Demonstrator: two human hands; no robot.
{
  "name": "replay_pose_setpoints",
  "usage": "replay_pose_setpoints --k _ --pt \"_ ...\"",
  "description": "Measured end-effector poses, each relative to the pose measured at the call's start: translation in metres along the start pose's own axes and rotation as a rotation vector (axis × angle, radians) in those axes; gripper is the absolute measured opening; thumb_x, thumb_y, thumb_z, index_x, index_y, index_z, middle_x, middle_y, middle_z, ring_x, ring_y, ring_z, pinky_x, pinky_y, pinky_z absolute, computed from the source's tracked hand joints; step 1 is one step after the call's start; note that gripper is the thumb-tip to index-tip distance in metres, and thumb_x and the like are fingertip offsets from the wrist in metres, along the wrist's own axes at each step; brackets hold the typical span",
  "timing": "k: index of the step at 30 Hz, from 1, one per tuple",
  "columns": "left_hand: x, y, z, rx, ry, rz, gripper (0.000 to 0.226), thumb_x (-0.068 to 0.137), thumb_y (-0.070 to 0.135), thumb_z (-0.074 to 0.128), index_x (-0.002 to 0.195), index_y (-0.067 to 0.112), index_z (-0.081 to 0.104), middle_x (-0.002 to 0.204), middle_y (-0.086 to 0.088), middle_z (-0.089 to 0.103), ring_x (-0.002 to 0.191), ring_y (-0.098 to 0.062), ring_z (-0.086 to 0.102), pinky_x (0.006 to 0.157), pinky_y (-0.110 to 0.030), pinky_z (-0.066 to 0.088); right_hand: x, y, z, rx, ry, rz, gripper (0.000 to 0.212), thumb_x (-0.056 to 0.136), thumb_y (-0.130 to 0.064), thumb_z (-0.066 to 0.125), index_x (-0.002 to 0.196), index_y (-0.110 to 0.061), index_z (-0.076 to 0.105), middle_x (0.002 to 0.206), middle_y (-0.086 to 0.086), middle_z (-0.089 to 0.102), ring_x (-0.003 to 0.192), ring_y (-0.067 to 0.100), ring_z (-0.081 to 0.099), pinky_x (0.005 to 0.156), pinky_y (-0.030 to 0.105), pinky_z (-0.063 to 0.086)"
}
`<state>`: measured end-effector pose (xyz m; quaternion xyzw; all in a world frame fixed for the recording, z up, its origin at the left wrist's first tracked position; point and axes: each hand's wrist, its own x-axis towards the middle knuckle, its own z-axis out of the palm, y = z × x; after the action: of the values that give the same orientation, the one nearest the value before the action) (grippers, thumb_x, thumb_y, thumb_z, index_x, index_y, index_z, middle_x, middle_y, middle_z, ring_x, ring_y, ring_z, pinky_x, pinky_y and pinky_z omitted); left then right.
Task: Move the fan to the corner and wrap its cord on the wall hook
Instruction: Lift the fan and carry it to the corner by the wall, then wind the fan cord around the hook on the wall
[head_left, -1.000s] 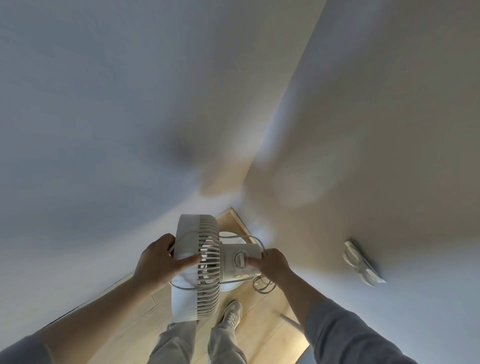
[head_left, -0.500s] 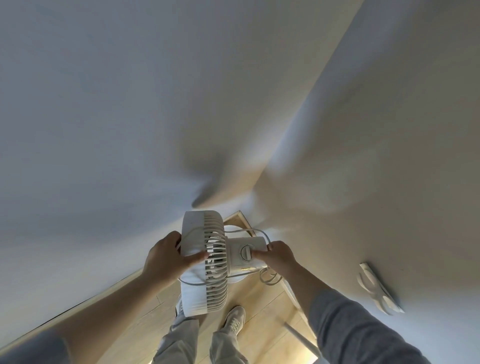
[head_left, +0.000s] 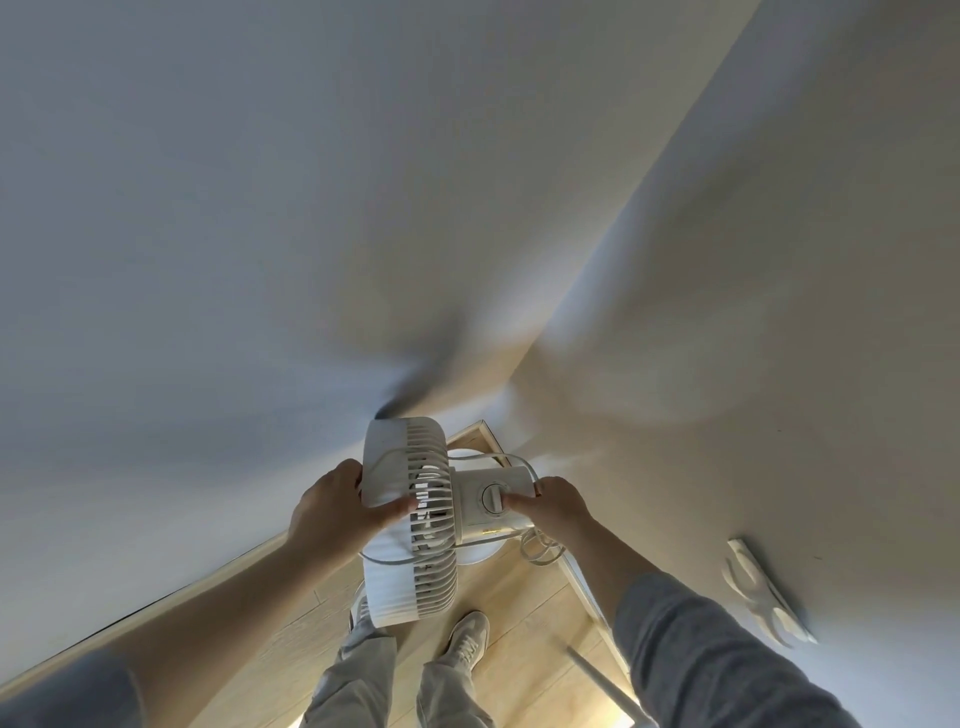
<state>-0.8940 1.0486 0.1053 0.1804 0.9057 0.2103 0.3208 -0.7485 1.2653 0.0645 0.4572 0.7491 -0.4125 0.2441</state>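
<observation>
I hold a white fan (head_left: 415, 519) in the air in front of me, over the wooden floor near the room corner. My left hand (head_left: 337, 509) grips the round grille housing on its left side. My right hand (head_left: 556, 504) holds the motor housing with the dial, at its rear end. The white cord (head_left: 537, 551) loops over the fan and hangs in coils below my right hand. A white wall hook (head_left: 763, 597) with curved prongs sits on the right wall, to the right of my right forearm.
Two pale walls meet at the corner (head_left: 488, 431) just beyond the fan. A wooden baseboard (head_left: 218, 577) runs along the left wall. My shoes (head_left: 467, 639) stand on the wooden floor below the fan. A grey rod (head_left: 597, 680) lies on the floor at lower right.
The fan and both hands have shifted slightly right and closer to the corner. The wall hook appears farther right and lower in view.
</observation>
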Motion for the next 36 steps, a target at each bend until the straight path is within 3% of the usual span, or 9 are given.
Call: replay_pose_setpoints --k 2,5,9,14,19,22,27,30,36 --pt "-0.003 0.001 0.003 0.023 0.018 0.0 0.056 0.066 0.065 0.068 0.093 0.019 0.049 0.085 0.003 0.061 0.076 -0.015 0.059 0.068 -0.036 0.055 -0.003 0.0 0.002 0.014 0.018 0.013 0.039 0.077 -0.044 0.066 0.084 -0.006 0.067 0.06 -0.004 0.05 0.059 0.012 0.051 0.049 0.018 0.032" --pt "-0.009 0.003 0.005 0.05 0.125 0.045 0.07 0.069 0.057 0.07 0.118 0.015 0.041 0.106 -0.004 0.056 0.086 -0.023 0.061 0.074 -0.039 0.055 -0.008 0.0 0.008 -0.008 0.072 0.019 0.044 0.081 -0.04 0.063 0.102 -0.002 0.066 0.07 -0.003 0.056 0.075 0.018 0.055 0.052 0.019 0.033" --pt "-0.018 0.009 0.004 0.026 0.22 0.136 0.066 0.075 0.047 0.071 0.124 0.014 0.042 0.116 -0.009 0.052 0.089 -0.025 0.063 0.074 -0.039 0.057 -0.025 0.002 0.008 0.136 0.252 0.022 0.04 0.084 -0.028 0.061 0.117 -0.006 0.06 0.107 0.007 0.069 0.099 0.022 0.062 0.078 0.027 0.044" --pt "-0.03 0.022 0.007 -0.081 0.2 0.26 0.035 0.078 0.046 0.067 0.093 0.017 0.052 0.092 0.001 0.061 0.077 -0.014 0.056 0.067 -0.026 0.048 -0.05 0.02 -0.002 0.265 0.332 -0.008 0.03 0.085 -0.019 0.061 0.112 -0.007 0.065 0.107 0.009 0.07 0.089 0.02 0.062 0.077 0.026 0.044" --pt "-0.05 0.048 0.017 -0.165 0.174 0.293 0.025 0.082 0.044 0.064 0.088 0.02 0.058 0.092 0.005 0.066 0.079 -0.014 0.062 0.072 -0.031 0.052 -0.066 0.055 -0.011 0.303 0.288 -0.016 0.03 0.084 -0.025 0.06 0.109 -0.01 0.067 0.098 0.006 0.072 0.088 0.024 0.069 0.077 0.032 0.052" --pt "-0.066 0.061 0.033 -0.2 0.189 0.27 0.02 0.084 0.043 0.062 0.083 0.024 0.057 0.09 0.005 0.068 0.08 -0.015 0.064 0.074 -0.035 0.055 -0.069 0.074 -0.019 0.291 0.259 -0.067 0.038 0.078 -0.031 0.054 0.106 -0.008 0.068 0.089 0.002 0.069 0.085 0.022 0.067 0.07 0.025 0.048" --pt "-0.08 0.076 0.081 -0.205 0.272 0.203 0.022 0.092 0.033 0.05 0.08 0.018 0.06 0.073 0.001 0.064 0.065 -0.016 0.057 0.056 -0.028 0.042 -0.046 0.11 -0.027 0.218 0.148 -0.134 0.025 0.082 -0.03 0.048 0.073 -0.013 0.064 0.07 -0.002 0.067 0.078 0.022 0.067 0.064 0.025 0.046" --pt "-0.101 0.091 0.113 -0.258 0.317 0.125 0.025 0.095 0.029 0.047 0.08 0.014 0.061 0.067 -0.006 0.062 0.058 -0.02 0.057 0.051 -0.029 0.04 -0.037 0.144 -0.035 0.156 0.07 -0.177 0.024 0.084 -0.026 0.053 0.077 -0.007 0.067 0.077 0.011 0.069 0.081 0.027 0.068 0.068 0.029 0.046" --pt "-0.127 0.106 0.163 -0.246 0.36 0.085 0.024 0.094 0.025 0.05 0.084 0.012 0.068 0.067 -0.008 0.067 0.062 -0.025 0.06 0.056 -0.036 0.047 -0.035 0.192 -0.042 0.033 -0.032 -0.205 0.027 0.086 -0.017 0.051 0.06 -0.014 0.055 0.062 -0.005 0.058 0.056 0.007 0.051 0.053 0.019 0.036"
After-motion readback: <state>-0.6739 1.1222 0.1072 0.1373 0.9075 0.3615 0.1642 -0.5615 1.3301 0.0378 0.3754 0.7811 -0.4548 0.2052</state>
